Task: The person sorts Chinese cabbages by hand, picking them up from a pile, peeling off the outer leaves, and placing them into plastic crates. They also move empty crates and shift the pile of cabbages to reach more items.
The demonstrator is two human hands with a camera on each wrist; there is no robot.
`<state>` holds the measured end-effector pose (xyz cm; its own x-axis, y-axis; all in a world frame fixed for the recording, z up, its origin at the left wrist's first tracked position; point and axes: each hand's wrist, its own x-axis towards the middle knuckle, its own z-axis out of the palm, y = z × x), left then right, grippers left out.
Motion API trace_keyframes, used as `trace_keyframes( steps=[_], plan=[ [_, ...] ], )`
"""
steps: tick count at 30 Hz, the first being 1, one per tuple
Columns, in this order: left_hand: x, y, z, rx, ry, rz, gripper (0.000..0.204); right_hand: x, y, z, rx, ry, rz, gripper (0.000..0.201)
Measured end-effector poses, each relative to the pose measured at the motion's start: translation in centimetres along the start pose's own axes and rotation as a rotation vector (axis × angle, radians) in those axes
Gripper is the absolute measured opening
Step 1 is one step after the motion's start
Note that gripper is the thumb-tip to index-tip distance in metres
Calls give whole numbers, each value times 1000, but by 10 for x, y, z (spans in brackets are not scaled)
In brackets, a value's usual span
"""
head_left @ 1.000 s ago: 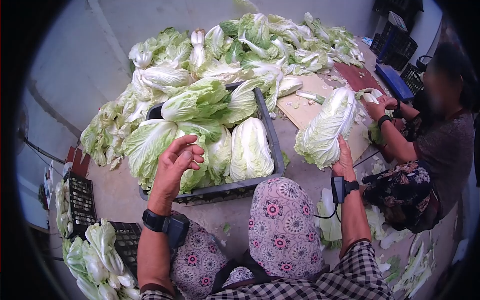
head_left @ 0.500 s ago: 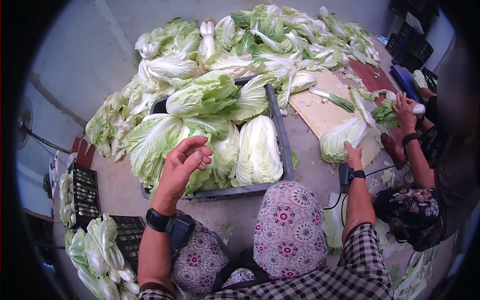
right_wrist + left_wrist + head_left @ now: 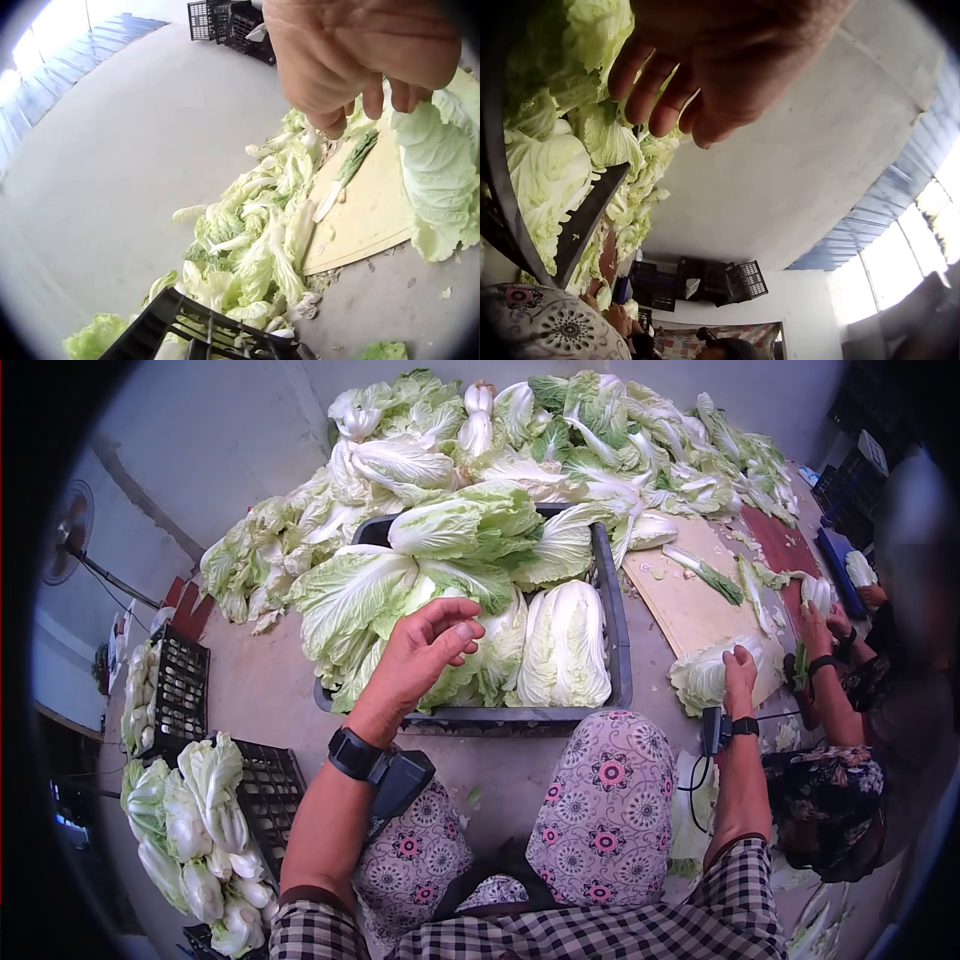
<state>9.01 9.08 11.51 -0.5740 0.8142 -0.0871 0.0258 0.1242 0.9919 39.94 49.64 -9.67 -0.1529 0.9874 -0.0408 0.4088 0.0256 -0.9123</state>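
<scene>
My left hand (image 3: 425, 650) hovers over the near side of the black crate (image 3: 622, 630), fingers loosely bent and holding nothing. In the left wrist view its fingers hang relaxed. Behind it, heads of napa cabbage (image 3: 565, 645) and broad green leaves fill the crate. My right hand (image 3: 738, 678) is at a napa cabbage (image 3: 700, 678) lying on the near end of the pale board (image 3: 655, 585). In the right wrist view the fingers are loosely bent, their tips overlapping the top of that cabbage (image 3: 435, 172) without wrapping round it.
A heap of cabbage and loose leaves (image 3: 400, 465) lies along the wall. On the board is a loose leaf stalk (image 3: 705, 575). At right, another person (image 3: 840, 690) handles a cabbage near a blue crate (image 3: 842, 565). Cabbages (image 3: 195, 830) and black crates (image 3: 180, 685) stand at left.
My right hand has carried the cabbage down and right onto the board, and its grip has loosened. My left hand stays raised by the crate. The head view has shifted left.
</scene>
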Motion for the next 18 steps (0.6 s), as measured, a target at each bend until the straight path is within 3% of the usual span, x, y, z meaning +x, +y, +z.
trace_keyframes(
  steps=[4, 7, 10, 12, 13, 16, 18],
  plan=[
    [-3, 1, -10, -46, 82, 43, 40, -16, -85, 27, -114, -176, -246, 45],
    [-10, 7, -25, -95, 120, 70, 39, -55, -156, 44, -25, -404, -313, 41],
    [-14, 11, -64, -131, 171, 64, 37, -74, -202, 60, -32, -567, -444, 43],
    [-19, 9, -98, 10, 290, 58, 35, -83, -227, 68, -31, -623, -543, 45],
    [-22, 2, -113, 165, 293, 198, 34, -90, -242, 71, -77, -639, -562, 52],
    [-30, -21, -146, 822, 458, 308, 38, -109, -276, 94, -162, -596, -710, 61],
    [-29, -40, -150, 989, 460, 282, 53, -121, -298, 114, -203, -610, -822, 73]
  ],
)
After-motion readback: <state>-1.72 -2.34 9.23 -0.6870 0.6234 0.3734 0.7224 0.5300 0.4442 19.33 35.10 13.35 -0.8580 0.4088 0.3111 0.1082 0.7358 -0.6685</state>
